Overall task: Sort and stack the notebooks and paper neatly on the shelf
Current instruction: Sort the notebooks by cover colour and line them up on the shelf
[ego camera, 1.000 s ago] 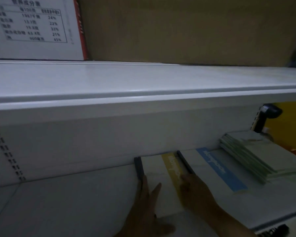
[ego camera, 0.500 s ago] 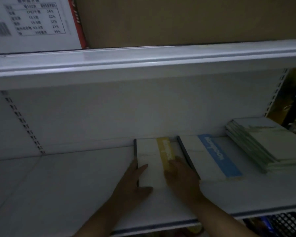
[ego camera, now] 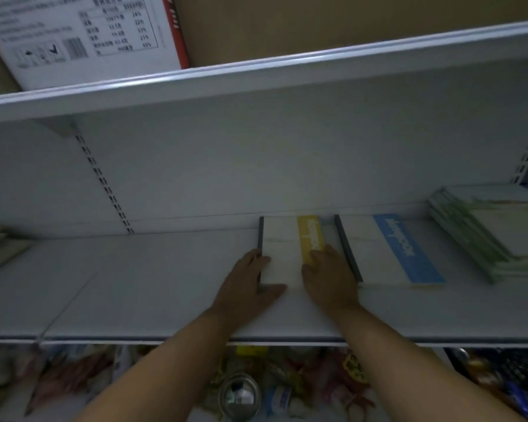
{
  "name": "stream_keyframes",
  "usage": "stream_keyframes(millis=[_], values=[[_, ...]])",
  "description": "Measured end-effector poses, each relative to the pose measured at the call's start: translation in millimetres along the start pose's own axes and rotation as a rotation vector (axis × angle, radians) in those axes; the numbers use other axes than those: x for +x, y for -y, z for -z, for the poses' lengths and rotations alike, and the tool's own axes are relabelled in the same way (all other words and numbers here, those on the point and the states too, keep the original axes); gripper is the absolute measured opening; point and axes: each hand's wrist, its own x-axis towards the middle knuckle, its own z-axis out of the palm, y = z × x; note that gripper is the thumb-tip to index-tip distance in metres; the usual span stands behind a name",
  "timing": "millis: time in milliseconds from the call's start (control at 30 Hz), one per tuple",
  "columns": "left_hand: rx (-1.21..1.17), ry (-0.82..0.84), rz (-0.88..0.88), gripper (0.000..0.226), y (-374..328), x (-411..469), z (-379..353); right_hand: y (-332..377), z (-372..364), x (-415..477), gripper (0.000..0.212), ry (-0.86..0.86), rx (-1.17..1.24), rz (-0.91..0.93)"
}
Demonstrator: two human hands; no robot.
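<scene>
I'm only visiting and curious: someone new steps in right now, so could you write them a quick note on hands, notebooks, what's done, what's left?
Left hand: flat, fingers along the left edge of the yellow-band notebook, no grip.
Right hand: flat on its right side.
Blue-band notebook lies flat just right of it; a fanned green-edged stack further right; paper pile at far left.
Done: two notebooks laid side by side on the shelf.
Left: probably square the fanned stack, sort the pile.

left hand [ego camera: 247,284] flat against spine edge of yellow-striped notebook [ego camera: 282,248] | right hand [ego camera: 329,281] flat on its right part | blue-striped notebook [ego camera: 387,251] just beside, right | green-edged notebook stack [ego camera: 485,229] farther right | all on white shelf [ego camera: 134,284]
</scene>
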Motion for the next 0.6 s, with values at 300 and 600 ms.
stream_keyframes(millis=[300,600], values=[[0.211,0.214,-0.042,0.062,24,-53,47,0,-3,0,0.023,0.012,-0.124,0.05],[0.501,0.133,0.215,0.061,165,-163,248,109,-10,-6,0.052,0.2,-0.539,0.102]])
